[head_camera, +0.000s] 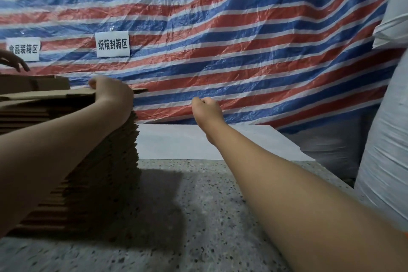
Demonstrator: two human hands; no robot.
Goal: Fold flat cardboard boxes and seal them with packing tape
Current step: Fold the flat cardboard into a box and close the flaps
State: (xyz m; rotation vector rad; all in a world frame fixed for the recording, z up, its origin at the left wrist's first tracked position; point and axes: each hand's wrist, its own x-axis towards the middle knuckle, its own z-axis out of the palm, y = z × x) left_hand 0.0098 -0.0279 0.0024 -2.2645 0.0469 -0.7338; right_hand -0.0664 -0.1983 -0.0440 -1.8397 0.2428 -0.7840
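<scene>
At left on the speckled worktop (198, 216), a tall stack of flat cardboard boxes (106, 157), with the top sheet (55, 95) lifted a little and gripped at its near right corner by the left hand (112, 95), fingers curled over the edge. Probably light and stiff but quick to bow or crease across the flutes, slick enough to slide off the pile, so best taken at the edge close to a corner and steadied on the far side. Right hand (207, 108) held apart in mid-air, loosely fisted and empty, before the striped tarp (242, 40); another person's hand (13, 62) at far left.
</scene>
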